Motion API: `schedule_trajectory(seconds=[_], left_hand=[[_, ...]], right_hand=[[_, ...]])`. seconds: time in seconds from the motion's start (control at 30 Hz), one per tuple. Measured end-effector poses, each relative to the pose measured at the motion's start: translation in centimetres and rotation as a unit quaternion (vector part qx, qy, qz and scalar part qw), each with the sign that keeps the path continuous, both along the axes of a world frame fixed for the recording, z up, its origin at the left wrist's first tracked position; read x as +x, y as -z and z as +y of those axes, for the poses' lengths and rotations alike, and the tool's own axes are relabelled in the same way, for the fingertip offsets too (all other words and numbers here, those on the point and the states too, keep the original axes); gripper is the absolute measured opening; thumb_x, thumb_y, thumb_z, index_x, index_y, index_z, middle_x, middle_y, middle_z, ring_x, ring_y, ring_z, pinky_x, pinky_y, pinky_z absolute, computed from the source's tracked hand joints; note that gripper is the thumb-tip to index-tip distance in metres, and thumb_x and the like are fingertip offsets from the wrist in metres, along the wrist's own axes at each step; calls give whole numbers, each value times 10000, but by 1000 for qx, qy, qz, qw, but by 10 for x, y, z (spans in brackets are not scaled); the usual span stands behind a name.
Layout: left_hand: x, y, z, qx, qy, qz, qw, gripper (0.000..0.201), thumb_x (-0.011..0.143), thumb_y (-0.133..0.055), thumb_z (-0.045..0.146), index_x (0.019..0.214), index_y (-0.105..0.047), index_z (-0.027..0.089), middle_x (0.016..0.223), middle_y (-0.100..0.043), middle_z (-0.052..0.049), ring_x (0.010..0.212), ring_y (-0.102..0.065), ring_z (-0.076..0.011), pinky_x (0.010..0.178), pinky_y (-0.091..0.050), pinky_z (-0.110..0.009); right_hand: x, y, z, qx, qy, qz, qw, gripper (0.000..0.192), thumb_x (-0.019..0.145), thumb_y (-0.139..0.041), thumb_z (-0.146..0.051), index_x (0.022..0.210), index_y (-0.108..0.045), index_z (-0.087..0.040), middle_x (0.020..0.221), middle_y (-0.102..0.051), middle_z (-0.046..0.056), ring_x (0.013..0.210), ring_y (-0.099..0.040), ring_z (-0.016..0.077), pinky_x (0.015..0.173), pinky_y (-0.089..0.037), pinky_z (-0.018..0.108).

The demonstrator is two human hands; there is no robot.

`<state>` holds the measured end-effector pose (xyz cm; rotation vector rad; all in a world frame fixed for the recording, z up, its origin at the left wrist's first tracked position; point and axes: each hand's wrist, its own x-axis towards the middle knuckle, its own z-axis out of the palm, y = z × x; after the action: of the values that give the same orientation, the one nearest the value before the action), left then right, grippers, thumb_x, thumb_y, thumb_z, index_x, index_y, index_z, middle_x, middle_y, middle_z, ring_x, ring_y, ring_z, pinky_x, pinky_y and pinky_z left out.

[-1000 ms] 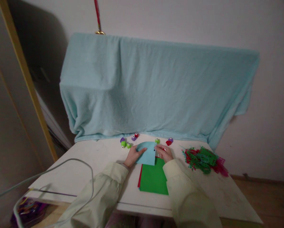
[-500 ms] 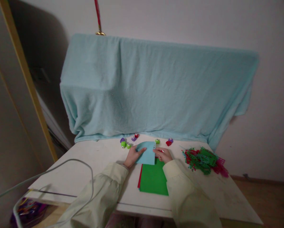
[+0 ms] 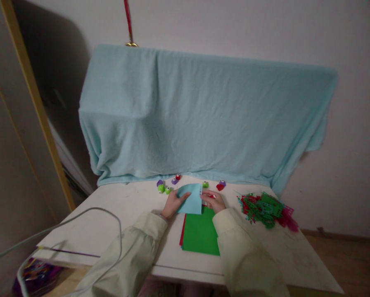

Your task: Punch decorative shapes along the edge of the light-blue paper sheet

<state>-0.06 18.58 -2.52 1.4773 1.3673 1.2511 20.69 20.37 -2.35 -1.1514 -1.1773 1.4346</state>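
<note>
White tabletop: left grip pinches blue sheet, right grip clasps red object alongside

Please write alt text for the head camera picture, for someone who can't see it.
A left hand grips a blue sheet while the right hand is at its punched edge, holding a partly hidden red object. On the white table lie a green sheet and, to the right, a heap of scraps; pale cloth hangs behind.
</note>
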Motion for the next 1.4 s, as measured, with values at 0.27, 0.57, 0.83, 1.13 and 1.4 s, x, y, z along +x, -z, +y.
schedule_trajectory(seconds=[0.27, 0.57, 0.83, 1.13, 1.4], left_hand=[[-2, 4, 4, 1, 12, -13, 1000, 420, 742, -639, 516, 835, -681, 108, 726, -681, -54, 628, -606, -175, 558, -472, -248], [0, -1, 0, -2, 5, 7, 1000, 447, 741, -619, 533, 861, -691, 108, 743, -690, -60, 665, -611, -196, 596, -480, -275], [0, -2, 0, -6, -3, 31, 999, 414, 754, -622, 498, 865, -691, 105, 767, -680, -45, 694, -584, -185, 585, -463, -258], [1, -4, -2, -13, 8, 16, 1000, 408, 762, -630, 476, 877, -689, 88, 764, -681, -72, 685, -596, -201, 586, -474, -282], [0, -4, 0, -7, -7, 14, 1000, 403, 745, -647, 503, 870, -705, 124, 784, -705, -70, 692, -625, -199, 614, -490, -279]], right_hand=[[-6, -7, -6, 51, -40, -20, 998, 453, 562, -794, -452, 896, -721, -154, 527, -457, -53, 404, -304, 41, 380, -173, 213], [-10, -21, -15, 107, -72, -75, 989, 401, 559, -799, -434, 880, -735, -202, 581, -486, -44, 493, -402, 84, 447, -287, 219], [-10, -20, -14, 133, -79, -85, 984, 380, 582, -794, -431, 868, -706, -196, 577, -501, -53, 497, -419, 90, 485, -306, 221], [-12, -20, -15, 137, -68, -87, 984, 385, 562, -797, -449, 824, -676, -194, 571, -517, -51, 546, -461, 114, 534, -345, 232], [-12, -18, -14, 116, -29, -70, 990, 356, 567, -784, -437, 814, -694, -197, 586, -522, -35, 537, -452, 112, 493, -338, 226]])
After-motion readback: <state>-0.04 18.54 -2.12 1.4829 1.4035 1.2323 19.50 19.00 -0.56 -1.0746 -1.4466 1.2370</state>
